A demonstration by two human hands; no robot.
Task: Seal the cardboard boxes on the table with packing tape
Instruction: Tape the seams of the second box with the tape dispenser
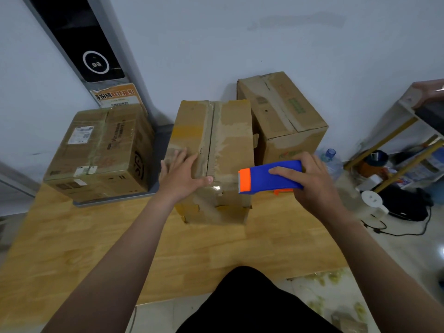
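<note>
Three cardboard boxes stand on the wooden table [96, 241]. The middle box [228, 140] is nearest, its top flaps meeting at a centre seam. My left hand [180, 174] lies flat on its left flap, fingers spread, thumb at the front edge beside a shiny bit of clear tape. My right hand [310, 181] grips a blue tape dispenser [271, 177] with an orange blade end, held at the box's front right corner. The left box [101, 152] carries labels and tape. The right box [283, 114] stands behind, against the wall.
A dark panel with a white ring leans on the wall behind the left box. To the right of the table are a yellow-framed rack [394, 145], a water bottle [331, 159], a white kettle [372, 200] and cables on the floor. Another person's hand [430, 91] rests on the rack.
</note>
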